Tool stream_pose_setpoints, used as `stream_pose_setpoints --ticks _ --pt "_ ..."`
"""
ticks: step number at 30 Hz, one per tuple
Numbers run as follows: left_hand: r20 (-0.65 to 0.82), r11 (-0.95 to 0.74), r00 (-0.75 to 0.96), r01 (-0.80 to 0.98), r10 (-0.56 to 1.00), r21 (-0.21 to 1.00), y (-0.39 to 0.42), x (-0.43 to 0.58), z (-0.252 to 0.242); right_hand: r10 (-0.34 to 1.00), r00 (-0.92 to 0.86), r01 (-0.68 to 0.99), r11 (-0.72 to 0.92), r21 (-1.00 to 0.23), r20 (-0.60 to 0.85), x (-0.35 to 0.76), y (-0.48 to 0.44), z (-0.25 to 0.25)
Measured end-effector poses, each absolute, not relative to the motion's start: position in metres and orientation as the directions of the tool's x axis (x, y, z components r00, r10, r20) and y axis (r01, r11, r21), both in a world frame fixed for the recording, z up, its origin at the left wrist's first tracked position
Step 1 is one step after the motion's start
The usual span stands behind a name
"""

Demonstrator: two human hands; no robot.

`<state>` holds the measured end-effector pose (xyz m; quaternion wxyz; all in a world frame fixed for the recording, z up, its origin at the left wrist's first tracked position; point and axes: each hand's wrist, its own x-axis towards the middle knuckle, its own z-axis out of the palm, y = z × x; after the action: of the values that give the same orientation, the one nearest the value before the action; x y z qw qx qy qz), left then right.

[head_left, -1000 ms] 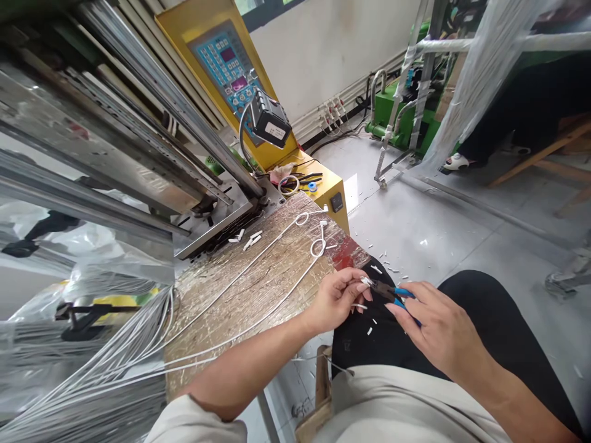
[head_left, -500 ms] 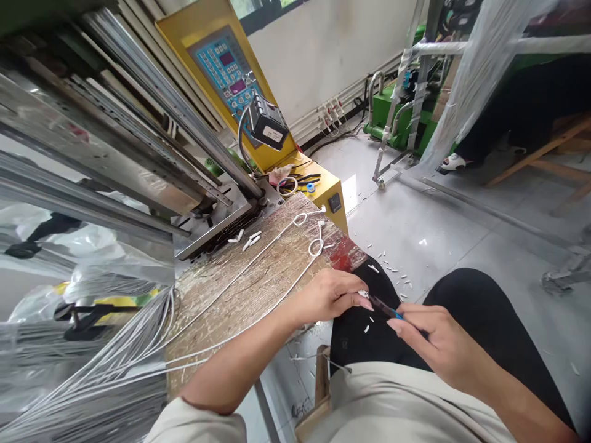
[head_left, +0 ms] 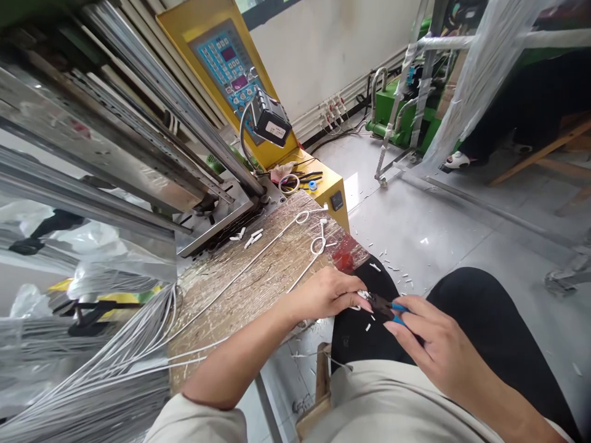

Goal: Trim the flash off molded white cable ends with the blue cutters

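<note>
Over my lap, my left hand pinches a small white piece, seemingly a cable end; the fingers cover most of it. My right hand grips blue-handled pliers, whose dark jaws point left and meet the white piece at my left fingertips. Whether the jaws touch it I cannot tell. Two white cables with looped ends lie on the worn wooden board beyond my left hand: one looped cable farther off, another looped cable nearer.
Short white offcuts lie on the wooden board, with more on the floor. A bundle of pale cables hangs at left beside the metal machine. A yellow control cabinet stands behind. Another person's shoe shows far right.
The pliers have turned in my right hand, so both blue handles now show and stand apart. My left hand stays nearly in place with the white piece.
</note>
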<state>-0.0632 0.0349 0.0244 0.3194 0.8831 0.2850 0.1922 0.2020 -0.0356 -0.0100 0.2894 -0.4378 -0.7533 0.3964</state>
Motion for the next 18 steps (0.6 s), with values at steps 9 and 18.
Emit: stream_pose_setpoints --ticks 9,18 --pt "0.208 -0.724 0.785 0.387 0.583 0.571 0.034 -0.063 0.027 0.750 -0.519 0.608 0.662 -0.439 0.411 0.202 -0.027 0.003" --pt "0.248 -0.750 0.792 0.353 0.558 0.559 0.034 -0.062 0.025 0.842 -0.514 0.437 0.090 -0.895 -0.166 0.206 -0.029 0.007"
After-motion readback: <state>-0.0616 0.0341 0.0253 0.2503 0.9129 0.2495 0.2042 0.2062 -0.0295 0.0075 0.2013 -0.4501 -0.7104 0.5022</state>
